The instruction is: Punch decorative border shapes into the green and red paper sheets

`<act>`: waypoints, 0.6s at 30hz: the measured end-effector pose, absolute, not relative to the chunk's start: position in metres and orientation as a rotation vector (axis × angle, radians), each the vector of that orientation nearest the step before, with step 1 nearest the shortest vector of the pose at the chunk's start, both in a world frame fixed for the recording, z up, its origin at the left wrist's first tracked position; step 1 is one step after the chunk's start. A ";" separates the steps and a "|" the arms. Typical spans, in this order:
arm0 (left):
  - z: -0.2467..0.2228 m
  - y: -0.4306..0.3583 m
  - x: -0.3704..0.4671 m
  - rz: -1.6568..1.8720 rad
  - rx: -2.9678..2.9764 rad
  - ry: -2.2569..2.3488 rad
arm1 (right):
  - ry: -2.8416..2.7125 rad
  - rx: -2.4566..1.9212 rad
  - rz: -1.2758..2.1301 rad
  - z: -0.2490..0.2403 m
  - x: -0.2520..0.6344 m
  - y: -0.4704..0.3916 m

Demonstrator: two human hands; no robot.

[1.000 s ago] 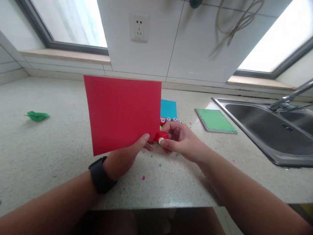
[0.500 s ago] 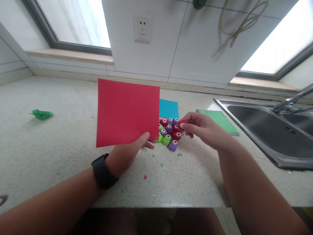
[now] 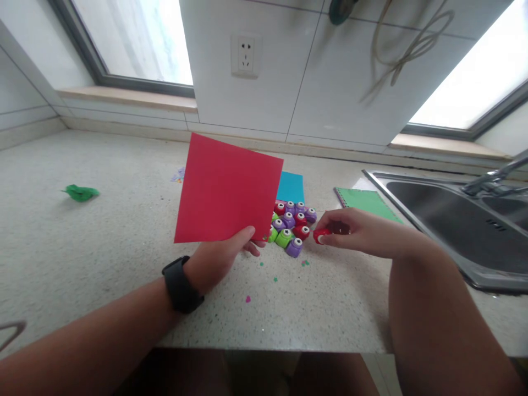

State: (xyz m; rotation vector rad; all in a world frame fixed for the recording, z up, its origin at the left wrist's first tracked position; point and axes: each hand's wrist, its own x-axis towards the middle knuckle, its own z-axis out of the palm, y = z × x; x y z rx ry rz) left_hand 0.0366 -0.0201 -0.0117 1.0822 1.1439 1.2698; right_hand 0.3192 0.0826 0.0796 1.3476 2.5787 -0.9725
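A sheet of red paper (image 3: 231, 190) is held up by my left hand (image 3: 226, 256), thumb on its front near the lower edge and fingers behind. Small punched holes show at the sheet's lower right corner. My right hand (image 3: 355, 234) is closed on a red craft punch (image 3: 320, 236), just right of the other punches. Those stand grouped on the counter: purple punches (image 3: 294, 247), green punches (image 3: 284, 237) and red punches (image 3: 302, 232). The paper hides part of the group's left side.
Behind the punches lies blue paper (image 3: 292, 187). A green sheet (image 3: 367, 202) lies beside the steel sink (image 3: 433, 214). Crumpled green paper (image 3: 80, 192) is at the far left. Tiny punched shapes (image 3: 248, 299) dot the counter (image 3: 124, 236).
My right hand has moved right and toward me with the red punch, away from the group. The red sheet has tilted and shifted slightly right in view.
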 end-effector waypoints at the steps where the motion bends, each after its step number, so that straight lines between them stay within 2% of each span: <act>1: -0.013 -0.020 0.036 1.256 1.071 1.132 | 2.560 1.345 -0.953 0.080 0.320 0.083; 10: -0.004 -0.016 0.038 1.252 0.884 0.991 | 2.450 1.297 -0.909 0.076 0.321 0.086; 18: 0.000 -0.013 0.030 1.303 0.868 1.060 | 2.499 1.350 -0.888 0.073 0.331 0.089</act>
